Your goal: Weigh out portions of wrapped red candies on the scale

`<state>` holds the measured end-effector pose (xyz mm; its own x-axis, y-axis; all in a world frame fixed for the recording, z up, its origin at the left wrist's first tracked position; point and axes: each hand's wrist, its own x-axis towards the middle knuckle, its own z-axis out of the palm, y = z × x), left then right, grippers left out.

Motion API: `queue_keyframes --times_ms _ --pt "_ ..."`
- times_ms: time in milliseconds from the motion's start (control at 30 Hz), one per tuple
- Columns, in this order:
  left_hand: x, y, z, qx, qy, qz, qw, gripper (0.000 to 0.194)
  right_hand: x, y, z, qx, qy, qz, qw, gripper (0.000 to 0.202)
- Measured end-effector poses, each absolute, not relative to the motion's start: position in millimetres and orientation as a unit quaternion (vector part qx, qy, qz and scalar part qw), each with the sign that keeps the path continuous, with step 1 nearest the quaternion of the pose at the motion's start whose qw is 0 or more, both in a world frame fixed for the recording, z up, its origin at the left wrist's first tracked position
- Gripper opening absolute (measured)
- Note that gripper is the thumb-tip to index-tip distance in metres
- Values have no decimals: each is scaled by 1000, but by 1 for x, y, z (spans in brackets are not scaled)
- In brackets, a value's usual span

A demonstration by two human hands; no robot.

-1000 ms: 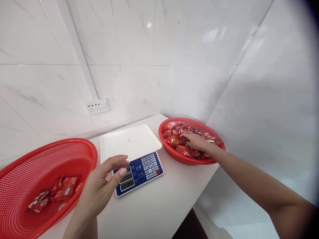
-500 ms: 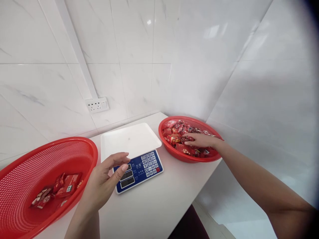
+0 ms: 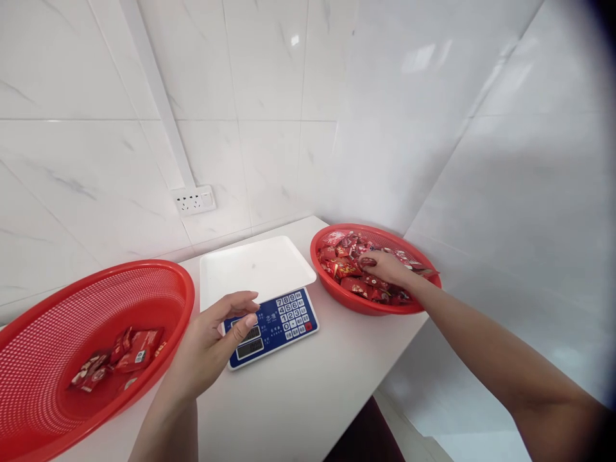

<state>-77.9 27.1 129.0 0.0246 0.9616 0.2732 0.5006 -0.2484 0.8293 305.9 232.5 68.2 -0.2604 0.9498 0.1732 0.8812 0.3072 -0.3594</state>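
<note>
My right hand point(image 3: 385, 266) is in the right red basket point(image 3: 332, 287), its fingers closed round a small red packet among many red snack packets point(image 3: 353, 284). My left hand point(image 3: 212, 337) hovers over the left part of the scale's blue keypad panel point(image 3: 274, 326), fingers curved and apart from the thumb, with nothing held. Behind the panel lies the scale's white weighing tray point(image 3: 255, 266), with no packet on it. The larger left red basket point(image 3: 185, 282) holds several red packets point(image 3: 137, 350) at its bottom.
All of this stands on a white table point(image 3: 289, 398) against marbled wall tiles. A white socket point(image 3: 195, 201) is on the wall behind the scale, with a conduit running up from it. The right wall point(image 3: 520, 212) rises beside the right basket.
My right hand's fingers have closed on a packet in the right basket. My left hand keeps nearly the same pose over the scale. The whole view has shifted slightly.
</note>
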Motion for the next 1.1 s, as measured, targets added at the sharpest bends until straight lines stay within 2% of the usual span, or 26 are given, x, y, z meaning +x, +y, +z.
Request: queue_keyframes --times_ms 200,300,367,467,567,733,900,1100 --pt "-70 32 126 639 536 426 351 30 304 238 91 -622 -687 96 363 24" --pt "-54 38 118 594 473 464 456 35 268 223 113 -565 -646 201 472 29" --pt "-40 42 110 536 411 498 544 45 229 205 125 -501 -612 303 531 31" --pt "-19 45 96 418 334 522 664 68 163 172 130 -430 -638 339 542 25" --pt "-9 46 89 321 293 567 700 72 108 142 120 -346 -691 349 531 18" --pt "-17 51 95 252 294 638 666 53 67 127 104 -312 -710 416 475 18" --pt "-37 61 95 195 318 680 631 37 60 146 103 -323 -592 521 523 31" --pt "-45 71 89 148 335 712 599 18 54 156 101 -306 -482 633 523 36"
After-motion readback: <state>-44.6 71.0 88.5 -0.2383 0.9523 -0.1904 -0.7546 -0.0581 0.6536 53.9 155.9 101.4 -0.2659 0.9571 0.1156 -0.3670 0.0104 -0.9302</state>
